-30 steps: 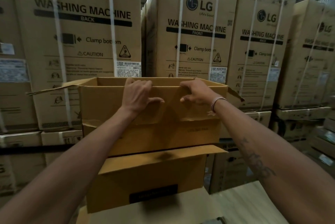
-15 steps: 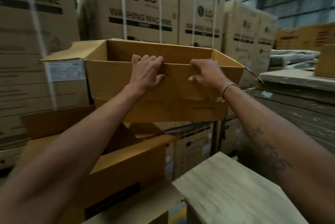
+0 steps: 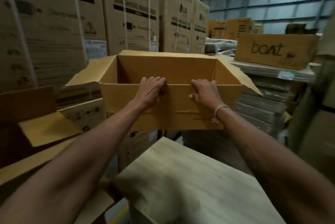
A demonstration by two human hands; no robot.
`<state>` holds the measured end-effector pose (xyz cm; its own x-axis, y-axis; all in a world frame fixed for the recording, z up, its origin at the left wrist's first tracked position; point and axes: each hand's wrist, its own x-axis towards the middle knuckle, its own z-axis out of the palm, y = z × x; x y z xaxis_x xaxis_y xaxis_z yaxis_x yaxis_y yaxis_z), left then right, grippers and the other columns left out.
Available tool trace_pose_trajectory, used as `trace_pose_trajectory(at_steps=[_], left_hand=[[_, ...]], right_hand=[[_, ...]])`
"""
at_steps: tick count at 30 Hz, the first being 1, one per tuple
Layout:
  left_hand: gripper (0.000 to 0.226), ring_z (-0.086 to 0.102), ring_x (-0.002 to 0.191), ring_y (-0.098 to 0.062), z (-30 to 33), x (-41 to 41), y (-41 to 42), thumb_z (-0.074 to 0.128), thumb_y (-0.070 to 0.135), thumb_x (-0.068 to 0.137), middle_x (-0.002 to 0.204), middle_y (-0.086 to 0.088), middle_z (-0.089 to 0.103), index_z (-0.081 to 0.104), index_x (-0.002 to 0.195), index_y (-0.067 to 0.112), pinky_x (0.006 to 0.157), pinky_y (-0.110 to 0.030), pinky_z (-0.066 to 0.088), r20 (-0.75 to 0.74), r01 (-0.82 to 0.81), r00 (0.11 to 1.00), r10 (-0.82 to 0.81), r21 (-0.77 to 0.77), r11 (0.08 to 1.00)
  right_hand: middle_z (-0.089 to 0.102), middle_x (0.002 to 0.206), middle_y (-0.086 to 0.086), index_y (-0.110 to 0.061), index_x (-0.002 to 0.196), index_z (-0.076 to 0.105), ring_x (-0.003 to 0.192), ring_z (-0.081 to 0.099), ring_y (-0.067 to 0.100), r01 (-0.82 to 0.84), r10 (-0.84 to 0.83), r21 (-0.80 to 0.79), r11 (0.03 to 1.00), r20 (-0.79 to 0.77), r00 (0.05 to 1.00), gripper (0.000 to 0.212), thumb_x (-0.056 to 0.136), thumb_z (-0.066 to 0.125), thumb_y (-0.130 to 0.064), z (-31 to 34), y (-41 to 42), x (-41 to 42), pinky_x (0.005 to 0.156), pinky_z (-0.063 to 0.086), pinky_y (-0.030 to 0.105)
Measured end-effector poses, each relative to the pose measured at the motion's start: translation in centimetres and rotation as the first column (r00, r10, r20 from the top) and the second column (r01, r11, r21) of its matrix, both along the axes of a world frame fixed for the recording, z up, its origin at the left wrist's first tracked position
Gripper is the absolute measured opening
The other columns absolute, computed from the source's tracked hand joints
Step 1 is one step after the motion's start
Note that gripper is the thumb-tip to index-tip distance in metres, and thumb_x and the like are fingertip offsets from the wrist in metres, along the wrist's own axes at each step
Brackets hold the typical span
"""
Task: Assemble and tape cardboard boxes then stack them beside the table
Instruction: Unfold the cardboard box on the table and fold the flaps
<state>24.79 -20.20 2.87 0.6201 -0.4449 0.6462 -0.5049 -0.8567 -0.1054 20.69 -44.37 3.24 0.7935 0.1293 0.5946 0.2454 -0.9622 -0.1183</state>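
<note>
Both grips clamp near wall | box (image 3: 174,107) mouth up | long axis left-right

Your open brown box

You hold a brown cardboard box (image 3: 174,104) up in the air above the table (image 3: 190,183). Its top is open, its side flaps stick out, and it sits level.

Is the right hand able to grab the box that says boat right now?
Probably not. The right hand is busy gripping the near rim of the open box, as is the left hand. The boat box sits farther back on a cardboard stack.
</note>
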Motion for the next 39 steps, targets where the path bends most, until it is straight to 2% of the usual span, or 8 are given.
trace_pose_trajectory(at_steps=[9, 15, 21, 24, 32, 34, 36, 39], left_hand=[[0.026, 0.050, 0.093, -0.025, -11.8, 3.3, -9.4, 0.067, 0.020, 0.097, 0.110, -0.008, 0.062, 0.055, 0.120, 0.014, 0.087, -0.039, 0.036, -0.169, 0.111, 0.979, -0.118, -0.049, 0.993], [0.023, 0.055, 0.098, -0.028, -21.5, 4.3, -10.3, 0.072, 0.016, 0.090, 0.106, -0.003, 0.063, 0.055, 0.105, 0.022, 0.087, -0.045, 0.038, -0.314, 0.152, 0.937, -0.156, -0.038, 0.988], [0.016, 0.057, 0.105, -0.030, -30.9, 4.5, -9.5, 0.070, 0.021, 0.092, 0.109, -0.004, 0.065, 0.059, 0.103, 0.021, 0.087, -0.043, 0.033, -0.459, 0.193, 0.866, -0.197, -0.057, 0.980], [0.019, 0.056, 0.113, -0.029, -34.0, 4.2, -9.3, 0.068, 0.015, 0.093, 0.118, -0.005, 0.065, 0.061, 0.110, 0.020, 0.095, -0.047, 0.037, -0.521, 0.223, 0.825, -0.218, -0.055, 0.973], [0.025, 0.053, 0.111, -0.024, -37.1, 4.6, -9.1, 0.065, 0.018, 0.096, 0.120, -0.003, 0.060, 0.057, 0.120, 0.019, 0.094, -0.043, 0.032, -0.591, 0.343, 0.748, -0.301, -0.044, 0.938], [0.032, 0.051, 0.119, -0.025, -37.0, 5.3, -9.2, 0.064, 0.026, 0.097, 0.129, -0.004, 0.059, 0.054, 0.127, 0.019, 0.100, -0.045, 0.032, -0.616, 0.372, 0.728, -0.301, -0.014, 0.928], [0.039, 0.052, 0.121, -0.026, -36.8, 6.2, -9.3, 0.061, 0.046, 0.099, 0.131, -0.003, 0.059, 0.053, 0.127, 0.021, 0.101, -0.046, 0.032, -0.640, 0.396, 0.719, -0.270, 0.059, 0.916], [0.056, 0.059, 0.108, -0.025, -36.5, 6.6, -9.8, 0.036, 0.072, 0.099, 0.115, -0.003, 0.066, 0.061, 0.111, 0.024, 0.095, -0.046, 0.036, -0.660, 0.383, 0.723, -0.204, 0.137, 0.913]], right_hand=[[0.066, 0.109, 0.000, -0.024, 0.123, 0.065, 0.103, 0.058, 0.023, 0.108, -0.107, 0.011, 0.994, -0.078, 0.991, 0.027, 0.097, 0.070, -0.022, -11.9, -8.6, 1.1, 0.093, 0.035, 0.042], [0.065, 0.096, -0.001, -0.026, 0.106, 0.066, 0.096, 0.060, 0.027, 0.214, -0.207, 0.011, 0.977, -0.205, 0.957, 0.023, 0.087, 0.078, -0.020, -22.1, -8.6, 0.9, 0.083, 0.036, 0.042], [0.069, 0.107, 0.005, -0.023, 0.108, 0.069, 0.105, 0.061, 0.031, 0.310, -0.295, -0.003, 0.951, -0.324, 0.899, 0.022, 0.089, 0.073, -0.011, -30.9, -6.6, -1.1, 0.100, 0.038, 0.053], [0.071, 0.110, 0.008, -0.020, 0.112, 0.070, 0.107, 0.063, 0.034, 0.353, -0.334, -0.024, 0.935, -0.388, 0.859, 0.027, 0.087, 0.076, -0.012, -33.9, -5.7, -2.0, 0.097, 0.040, 0.052], [0.069, 0.115, 0.006, -0.021, 0.118, 0.066, 0.111, 0.061, 0.033, 0.406, -0.386, -0.064, 0.912, -0.469, 0.795, 0.027, 0.092, 0.070, -0.020, -37.1, -5.4, -3.4, 0.092, 0.038, 0.046], [0.069, 0.123, 0.007, -0.021, 0.128, 0.063, 0.118, 0.060, 0.032, 0.390, -0.381, -0.093, 0.916, -0.508, 0.772, 0.034, 0.094, 0.070, -0.026, -36.7, -5.9, -3.1, 0.099, 0.036, 0.044], [0.071, 0.125, 0.007, -0.020, 0.135, 0.059, 0.119, 0.062, 0.031, 0.380, -0.378, -0.117, 0.918, -0.553, 0.743, 0.047, 0.094, 0.070, -0.041, -35.9, -6.4, -2.8, 0.102, 0.037, 0.043], [0.074, 0.117, 0.006, -0.023, 0.135, 0.059, 0.113, 0.066, 0.030, 0.343, -0.386, -0.190, 0.920, -0.598, 0.702, 0.057, 0.092, 0.066, -0.059, -35.1, -6.9, -2.6, 0.098, 0.042, 0.040]])
